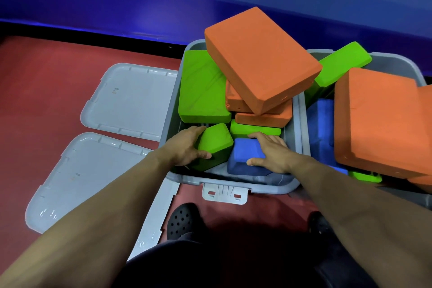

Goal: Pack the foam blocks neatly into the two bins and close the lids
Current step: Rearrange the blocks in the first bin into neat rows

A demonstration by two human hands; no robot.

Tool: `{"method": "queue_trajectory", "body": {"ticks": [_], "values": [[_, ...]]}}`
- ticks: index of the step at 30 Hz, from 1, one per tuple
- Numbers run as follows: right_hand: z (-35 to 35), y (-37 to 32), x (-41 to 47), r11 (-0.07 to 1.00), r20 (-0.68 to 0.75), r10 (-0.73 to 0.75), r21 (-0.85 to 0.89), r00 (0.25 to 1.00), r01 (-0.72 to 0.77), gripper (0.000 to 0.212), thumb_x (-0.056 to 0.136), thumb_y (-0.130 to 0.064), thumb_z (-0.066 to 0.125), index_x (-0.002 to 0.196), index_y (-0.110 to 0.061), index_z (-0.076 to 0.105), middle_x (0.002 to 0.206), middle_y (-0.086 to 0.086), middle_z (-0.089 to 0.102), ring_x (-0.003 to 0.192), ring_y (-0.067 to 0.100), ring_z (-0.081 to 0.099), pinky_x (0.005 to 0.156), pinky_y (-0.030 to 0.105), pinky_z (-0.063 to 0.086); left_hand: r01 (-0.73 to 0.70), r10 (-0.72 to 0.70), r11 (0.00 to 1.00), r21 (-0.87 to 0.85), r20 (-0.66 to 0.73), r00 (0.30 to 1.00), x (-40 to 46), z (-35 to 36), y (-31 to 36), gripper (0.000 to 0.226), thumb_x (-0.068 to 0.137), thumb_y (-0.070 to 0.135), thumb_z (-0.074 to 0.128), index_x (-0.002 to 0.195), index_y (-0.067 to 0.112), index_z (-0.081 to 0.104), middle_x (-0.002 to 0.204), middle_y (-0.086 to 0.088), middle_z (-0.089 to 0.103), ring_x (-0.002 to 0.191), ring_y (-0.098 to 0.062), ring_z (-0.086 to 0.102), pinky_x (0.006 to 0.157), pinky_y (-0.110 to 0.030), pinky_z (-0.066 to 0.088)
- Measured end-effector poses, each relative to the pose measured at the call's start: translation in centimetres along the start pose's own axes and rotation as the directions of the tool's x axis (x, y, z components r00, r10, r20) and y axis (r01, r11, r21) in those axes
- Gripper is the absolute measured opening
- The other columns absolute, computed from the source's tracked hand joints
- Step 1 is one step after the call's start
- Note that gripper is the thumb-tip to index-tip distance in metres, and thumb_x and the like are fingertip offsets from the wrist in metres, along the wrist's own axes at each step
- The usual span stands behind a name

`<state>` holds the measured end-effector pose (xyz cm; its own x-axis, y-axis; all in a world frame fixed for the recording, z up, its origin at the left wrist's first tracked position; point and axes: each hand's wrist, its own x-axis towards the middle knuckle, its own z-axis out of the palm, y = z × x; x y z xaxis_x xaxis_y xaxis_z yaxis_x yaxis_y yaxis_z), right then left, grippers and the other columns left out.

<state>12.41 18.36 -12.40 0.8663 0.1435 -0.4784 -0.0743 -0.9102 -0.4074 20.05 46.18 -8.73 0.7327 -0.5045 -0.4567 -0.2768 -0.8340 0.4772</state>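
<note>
Two grey bins stand side by side on the red floor, the left bin [233, 182] in front of me and the right bin [402, 63] at the frame's right. Both are heaped with green, orange and blue foam blocks. My left hand [187, 147] grips a tilted green block [217, 142] near the left bin's front edge. My right hand [268, 152] holds a blue block [243, 156] beside it, thumb on its near face. A large orange block [259, 58] lies tilted on top of the pile. Another orange block [378, 124] covers most of the right bin.
Two grey lids lie flat on the floor left of the bins, the far lid [131, 100] and the near lid [88, 177]. A blue wall [117, 2] runs behind. My black shoes [184, 220] stand just in front of the left bin's latch [224, 194].
</note>
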Motion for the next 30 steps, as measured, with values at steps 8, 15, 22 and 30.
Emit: {"method": "queue_trajectory", "body": {"ticks": [8, 15, 22, 30], "values": [[-1.1, -0.4, 0.4, 1.0, 0.012, -0.017, -0.02, 1.0, 0.018, 0.074, 0.091, -0.051, 0.065, 0.151, -0.029, 0.028, 0.152, -0.002, 0.038, 0.137, 0.025, 0.035, 0.116, 0.041, 0.022, 0.024, -0.024, 0.997, -0.075, 0.001, 1.0, 0.2, -1.0, -0.1, 0.099, 0.077, 0.04, 0.088, 0.155, 0.015, 0.033, 0.153, -0.009, 0.046, 0.135, -0.027, 0.047, 0.103, -0.028, 0.036], [-2.7, -2.5, 1.4, 0.991, -0.167, -0.129, -0.056, 0.978, 0.121, 0.084, 0.073, -0.064, 0.077, 0.143, -0.03, 0.046, 0.135, -0.003, 0.053, 0.126, 0.022, 0.048, 0.104, 0.038, 0.038, 0.036, -0.029, 0.969, -0.245, 0.029, 0.999, -0.3, -0.5, -0.2, 0.096, 0.08, 0.034, 0.086, 0.158, 0.019, 0.031, 0.156, -0.004, 0.043, 0.138, -0.023, 0.043, 0.101, -0.023, 0.032], [-2.1, -8.7, 4.1, 0.935, -0.1, -0.345, -0.121, 0.933, 0.333, 0.088, 0.074, -0.056, 0.081, 0.149, -0.032, 0.042, 0.148, -0.01, 0.044, 0.134, 0.018, 0.033, 0.112, 0.039, 0.033, 0.032, -0.019, 0.976, -0.217, 0.062, 0.998, -0.8, -0.5, -1.7, 0.094, 0.08, 0.039, 0.086, 0.158, 0.024, 0.035, 0.152, -0.001, 0.049, 0.137, -0.021, 0.048, 0.11, -0.028, 0.037], [-0.6, -9.0, 4.9, 0.9, -0.148, -0.392, -0.267, 0.908, 0.345, 0.09, 0.068, -0.05, 0.086, 0.145, -0.035, 0.042, 0.146, -0.011, 0.044, 0.136, 0.017, 0.031, 0.114, 0.036, 0.025, -0.047, -0.045, 0.987, -0.156, -0.535, 0.843, -2.7, -0.7, -4.8, 0.039, 0.088, 0.025, 0.078, 0.125, 0.018, 0.066, 0.12, -0.001, 0.062, 0.105, -0.016, 0.058, 0.091, -0.028, 0.046]]}}
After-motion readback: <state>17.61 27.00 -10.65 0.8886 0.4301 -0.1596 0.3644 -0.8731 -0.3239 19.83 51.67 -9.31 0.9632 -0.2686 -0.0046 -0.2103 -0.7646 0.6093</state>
